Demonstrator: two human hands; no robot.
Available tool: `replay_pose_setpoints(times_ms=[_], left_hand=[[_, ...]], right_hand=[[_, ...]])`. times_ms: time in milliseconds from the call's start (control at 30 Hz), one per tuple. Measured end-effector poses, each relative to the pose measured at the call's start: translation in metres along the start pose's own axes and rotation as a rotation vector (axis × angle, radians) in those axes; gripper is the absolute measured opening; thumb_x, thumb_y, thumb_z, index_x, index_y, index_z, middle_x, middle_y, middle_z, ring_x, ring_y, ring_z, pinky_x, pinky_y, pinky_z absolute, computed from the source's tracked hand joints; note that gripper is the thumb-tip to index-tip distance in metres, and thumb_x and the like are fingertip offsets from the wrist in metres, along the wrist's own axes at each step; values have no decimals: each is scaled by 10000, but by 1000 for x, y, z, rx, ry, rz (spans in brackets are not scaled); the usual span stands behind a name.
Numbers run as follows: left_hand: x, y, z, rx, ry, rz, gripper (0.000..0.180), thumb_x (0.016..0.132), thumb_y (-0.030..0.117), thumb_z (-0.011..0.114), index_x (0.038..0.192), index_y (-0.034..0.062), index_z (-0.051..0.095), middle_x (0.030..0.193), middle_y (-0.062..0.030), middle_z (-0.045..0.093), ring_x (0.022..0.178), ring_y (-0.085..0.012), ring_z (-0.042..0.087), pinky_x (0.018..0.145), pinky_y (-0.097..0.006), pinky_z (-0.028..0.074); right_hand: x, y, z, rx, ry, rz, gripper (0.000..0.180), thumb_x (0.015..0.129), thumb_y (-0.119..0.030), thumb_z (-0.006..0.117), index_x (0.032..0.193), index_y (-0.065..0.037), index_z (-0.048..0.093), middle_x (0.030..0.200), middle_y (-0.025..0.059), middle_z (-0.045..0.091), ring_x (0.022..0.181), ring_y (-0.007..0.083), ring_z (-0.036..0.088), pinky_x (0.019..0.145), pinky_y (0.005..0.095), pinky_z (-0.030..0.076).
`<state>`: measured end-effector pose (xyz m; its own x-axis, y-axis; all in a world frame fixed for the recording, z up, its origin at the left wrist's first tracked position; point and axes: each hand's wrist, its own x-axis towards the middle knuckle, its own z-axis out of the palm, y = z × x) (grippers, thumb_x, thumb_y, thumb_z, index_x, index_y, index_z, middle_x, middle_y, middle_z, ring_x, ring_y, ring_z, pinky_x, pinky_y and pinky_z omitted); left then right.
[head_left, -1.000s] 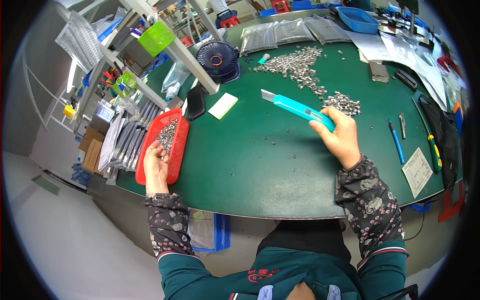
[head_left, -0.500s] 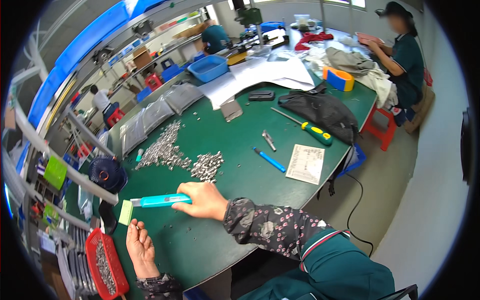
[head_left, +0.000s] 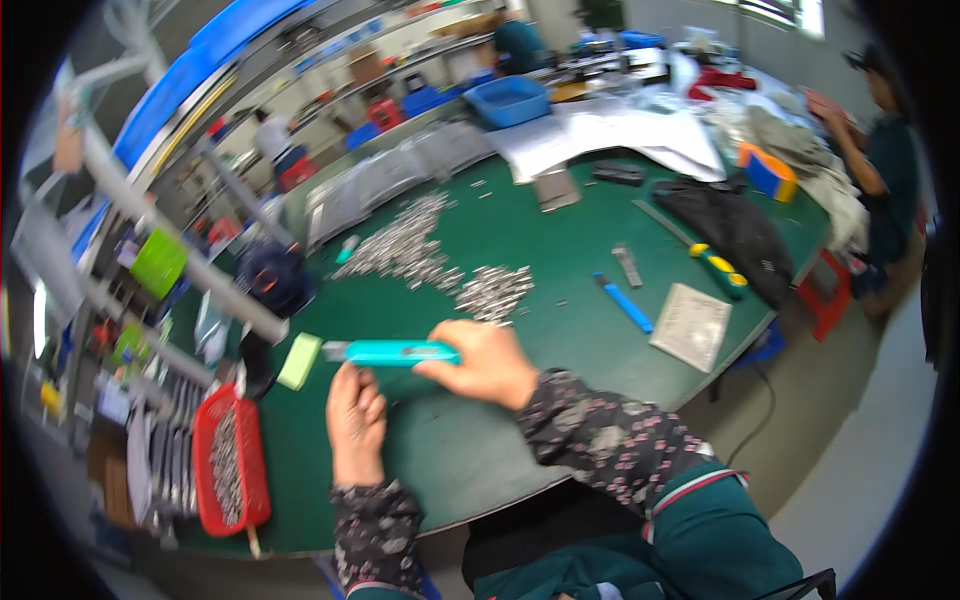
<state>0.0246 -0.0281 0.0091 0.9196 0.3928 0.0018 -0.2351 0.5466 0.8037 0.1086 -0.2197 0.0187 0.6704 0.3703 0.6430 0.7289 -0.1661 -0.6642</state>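
Observation:
My right hand (head_left: 490,365) is wrapped round a turquoise utility knife (head_left: 395,353), held level over the green table with its front end to the left. Just below that front end is my left hand (head_left: 357,425), its fingers curled and thumb and forefinger together; whether a small piece is pinched there is too blurred to tell. Left of the knife tip lies a pale yellow-green pad (head_left: 299,361). Beyond my hands are a large pile of small silvery metal parts (head_left: 405,240) and a smaller heap of them (head_left: 495,293).
A red basket (head_left: 262,470) of metal parts stands at left, near a dark fan (head_left: 270,280). To the right lie a blue pen (head_left: 625,303), a card (head_left: 692,327), a screwdriver (head_left: 718,270) and a black bag (head_left: 735,225). A co-worker (head_left: 880,170) sits at far right.
The view has swung, so the table sits further right and higher. My left fingertips have moved from beside the yellow-green pad to the knife's front end; the right hand keeps the knife.

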Motion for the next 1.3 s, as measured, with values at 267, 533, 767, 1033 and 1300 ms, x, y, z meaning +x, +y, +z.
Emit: replay_pose_setpoints(times_ms=[267,533,767,1033,1300], left_hand=[[-5,2,-17,-108,-3,-34,176,887,216,504,946,57,550,746,-18,494,491,-42,351,371,-150,237],[-7,8,-22,-103,41,-24,117,891,165,494,921,68,552,762,-42,528,490,-46,359,361,-151,248],[-6,6,-22,-118,40,-32,143,891,182,494,904,50,549,732,-16,507,496,-41,346,368,-148,232],[-5,4,-24,-72,41,-18,154,891,189,497,876,48,556,677,2,501,488,-34,345,368,-148,227],[-5,5,-22,75,95,-4,195,894,241,494,811,71,540,604,27,474,448,-20,330,357,-147,225]], right_hand=[[0,-2,-4,-64,-138,17,270,711,-314,659,777,-59,601,665,88,510,584,262,537,514,353,415],[-1,-1,-2,-56,-222,48,284,720,-318,653,774,-45,602,657,92,529,572,255,539,513,349,411],[-1,0,-3,3,-328,121,290,715,-321,652,783,-40,623,687,105,575,592,251,562,532,344,425],[0,2,-3,-34,-381,169,292,705,-326,657,774,-44,631,690,99,577,584,250,559,525,342,422],[-1,-7,-5,-149,-252,58,260,686,-299,678,784,-63,625,659,74,531,547,243,537,505,350,411]])
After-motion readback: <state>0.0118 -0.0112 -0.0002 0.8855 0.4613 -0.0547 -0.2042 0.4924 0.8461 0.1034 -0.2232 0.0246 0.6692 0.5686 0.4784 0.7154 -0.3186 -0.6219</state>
